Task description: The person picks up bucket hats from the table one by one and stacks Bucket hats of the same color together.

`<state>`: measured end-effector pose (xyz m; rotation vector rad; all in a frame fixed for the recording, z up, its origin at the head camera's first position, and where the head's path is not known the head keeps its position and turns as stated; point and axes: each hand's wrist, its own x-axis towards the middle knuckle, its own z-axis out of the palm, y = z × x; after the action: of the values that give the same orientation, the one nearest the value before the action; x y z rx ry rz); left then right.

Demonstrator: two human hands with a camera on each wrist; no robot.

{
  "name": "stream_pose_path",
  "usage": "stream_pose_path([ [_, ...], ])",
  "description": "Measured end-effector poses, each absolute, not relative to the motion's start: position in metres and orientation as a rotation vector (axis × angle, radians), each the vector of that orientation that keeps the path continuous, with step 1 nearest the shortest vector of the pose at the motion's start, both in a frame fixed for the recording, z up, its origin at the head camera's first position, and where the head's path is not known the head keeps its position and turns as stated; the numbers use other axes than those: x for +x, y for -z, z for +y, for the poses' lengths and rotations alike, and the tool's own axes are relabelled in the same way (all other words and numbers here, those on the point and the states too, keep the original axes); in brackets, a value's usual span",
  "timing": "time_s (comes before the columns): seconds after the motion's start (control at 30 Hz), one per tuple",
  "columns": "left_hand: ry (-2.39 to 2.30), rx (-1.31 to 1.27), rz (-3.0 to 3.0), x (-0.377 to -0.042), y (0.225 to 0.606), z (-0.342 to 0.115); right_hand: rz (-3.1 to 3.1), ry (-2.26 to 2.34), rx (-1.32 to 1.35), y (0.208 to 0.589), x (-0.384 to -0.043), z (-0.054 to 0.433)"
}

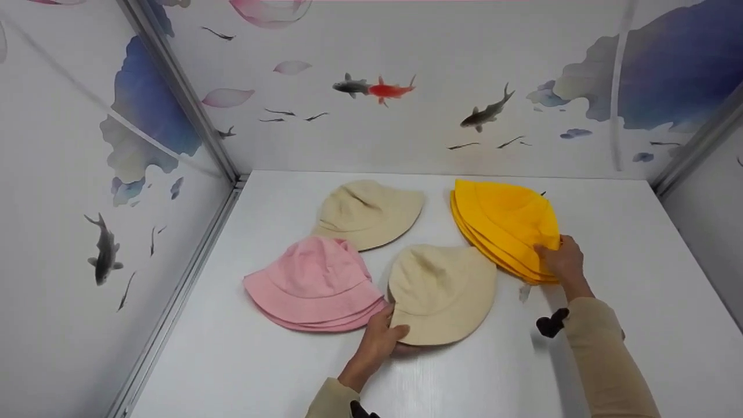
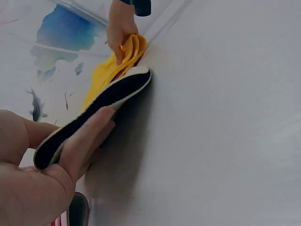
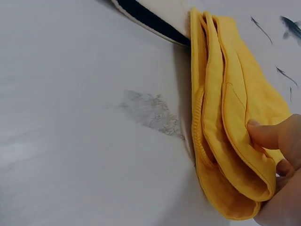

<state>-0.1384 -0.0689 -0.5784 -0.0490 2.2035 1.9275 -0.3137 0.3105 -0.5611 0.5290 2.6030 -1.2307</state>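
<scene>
In the head view, my left hand [image 1: 377, 342] pinches the lower left brim of a beige bucket hat [image 1: 444, 296]. The left wrist view shows this hat's dark lining [image 2: 94, 113] between thumb and fingers, its brim lifted off the table. At the right, my right hand [image 1: 566, 261] grips the lower right edge of a stack of yellow bucket hats [image 1: 505, 220]. Their layered brims [image 3: 235, 132] show in the right wrist view, with the thumb on top. Left of the held beige hat lies a stack of pink bucket hats [image 1: 319, 284], close to my left hand.
Another beige bucket hat [image 1: 368, 212] lies behind the pink stack. The white table [image 1: 464, 377] meets a printed back wall [image 1: 406, 139] and a side wall [image 1: 58, 232] at the left. A greyish patch [image 3: 153, 113] marks the tabletop beside the yellow hats.
</scene>
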Motion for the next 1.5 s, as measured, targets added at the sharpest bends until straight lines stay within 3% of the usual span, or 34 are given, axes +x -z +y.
stream_pose_path([
  [0.23,-2.101,0.045,1.959,-0.148,0.568,-0.082,2.930,1.065,0.552,0.561,-0.305,0.292],
  [0.4,-2.173,0.114,1.770,-0.150,0.563,-0.088,3.162,1.290,0.194,0.572,-0.285,0.257],
  [0.57,-2.182,0.209,1.612,-0.153,0.552,-0.089,2.935,1.498,-0.089,0.587,-0.261,0.228],
  [0.93,-2.173,0.475,1.445,-0.159,0.523,-0.090,2.544,1.514,-0.329,0.588,-0.239,0.210],
  [1.17,-2.222,0.562,1.338,-0.169,0.501,-0.096,2.386,1.336,-0.393,0.577,-0.234,0.212],
  [1.37,-2.255,0.569,1.380,-0.177,0.493,-0.110,2.078,1.416,-0.411,0.571,-0.232,0.227],
  [1.5,-2.243,0.611,1.445,-0.182,0.497,-0.125,1.815,1.607,-0.575,0.568,-0.231,0.240],
])
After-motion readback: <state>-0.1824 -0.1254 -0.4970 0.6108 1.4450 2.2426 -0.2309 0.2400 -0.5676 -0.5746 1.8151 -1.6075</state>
